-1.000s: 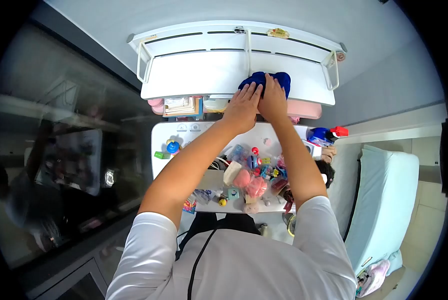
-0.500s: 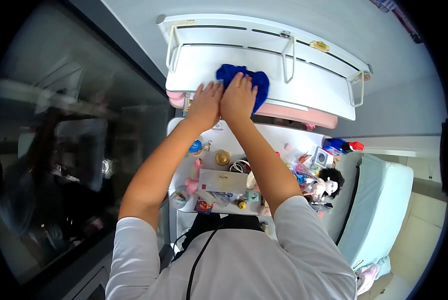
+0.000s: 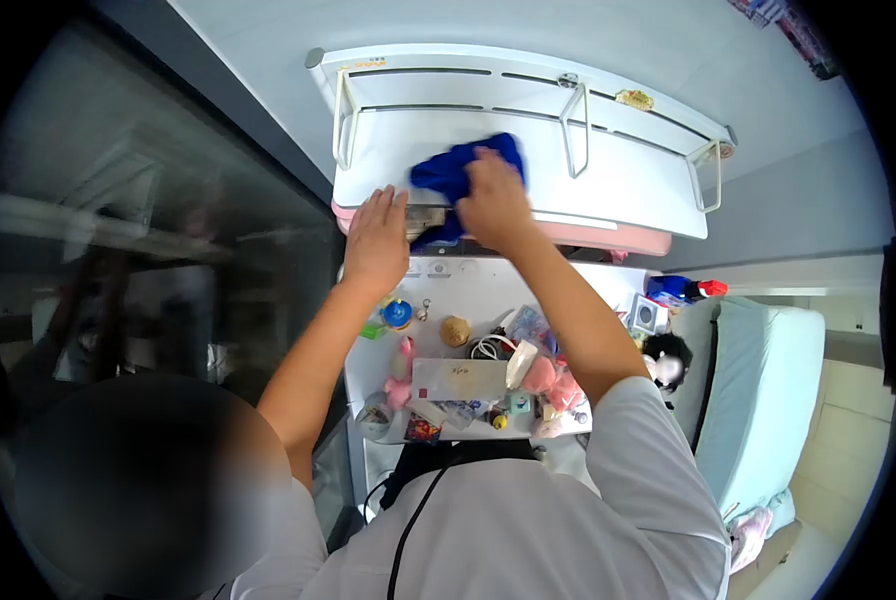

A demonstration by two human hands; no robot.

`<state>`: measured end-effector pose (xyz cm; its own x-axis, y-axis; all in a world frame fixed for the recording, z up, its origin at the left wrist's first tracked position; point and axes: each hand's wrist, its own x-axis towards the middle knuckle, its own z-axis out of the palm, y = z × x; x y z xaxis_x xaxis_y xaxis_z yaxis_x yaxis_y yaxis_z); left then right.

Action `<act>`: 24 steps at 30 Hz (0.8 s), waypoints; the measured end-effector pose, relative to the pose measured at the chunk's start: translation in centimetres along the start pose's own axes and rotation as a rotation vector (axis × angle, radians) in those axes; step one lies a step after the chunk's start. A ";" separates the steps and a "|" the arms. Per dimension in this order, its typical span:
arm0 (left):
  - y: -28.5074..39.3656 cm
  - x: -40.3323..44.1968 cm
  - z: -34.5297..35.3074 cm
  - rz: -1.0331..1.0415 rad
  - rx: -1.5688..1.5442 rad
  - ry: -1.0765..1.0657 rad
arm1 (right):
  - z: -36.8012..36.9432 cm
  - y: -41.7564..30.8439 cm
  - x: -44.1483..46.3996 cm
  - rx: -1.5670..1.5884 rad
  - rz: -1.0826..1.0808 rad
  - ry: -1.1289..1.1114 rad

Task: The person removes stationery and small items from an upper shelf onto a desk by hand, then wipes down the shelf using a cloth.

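A bunched blue cloth [image 3: 458,172] lies across the white shelf [image 3: 628,185], with a part of it hanging over the front edge. My right hand [image 3: 496,208] is closed on the cloth near its right end; the finger outlines are slightly blurred. Left of the cloth, my left hand [image 3: 376,242] rests by the shelf's front edge with its fingers stretched out, holding nothing. White wire dividers [image 3: 580,130] stand up from the shelf on both sides of the cloth.
Below the shelf is a white desk [image 3: 368,350] crowded with small items, among them a pale box [image 3: 458,380], a blue round-topped item [image 3: 397,314] and a pink toy [image 3: 398,390]. Dark glass [image 3: 118,250] stands at the left; a bed [image 3: 763,390] is at the right.
My left hand has come off the cloth and moved left and down. My right hand has gone from lying flat on the cloth to gripping it, and the cloth has shifted left and changed shape.
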<state>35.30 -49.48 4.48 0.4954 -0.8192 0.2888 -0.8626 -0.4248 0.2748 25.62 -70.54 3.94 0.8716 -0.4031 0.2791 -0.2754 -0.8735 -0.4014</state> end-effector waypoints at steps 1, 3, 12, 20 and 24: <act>0.2 0.4 0.5 -0.004 0.024 -0.006 | -0.5 1.6 -0.1 -0.047 0.082 0.025; 0.3 0.8 1.2 -0.016 0.074 -0.029 | -0.8 2.6 0.2 -0.161 0.261 0.099; 0.0 1.5 0.4 0.000 0.133 -0.159 | 5.6 -5.0 9.3 -0.159 0.187 -0.090; -0.5 1.5 0.3 0.011 0.100 -0.168 | 0.2 4.2 5.3 -0.024 -0.022 -0.018; -0.4 1.3 0.0 0.015 0.056 -0.154 | 1.1 6.9 5.5 -0.221 0.347 0.235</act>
<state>36.33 -50.39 4.73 0.4647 -0.8732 0.1472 -0.8762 -0.4295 0.2186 28.90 -78.50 1.75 0.6041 -0.7101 0.3617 -0.6363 -0.7031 -0.3176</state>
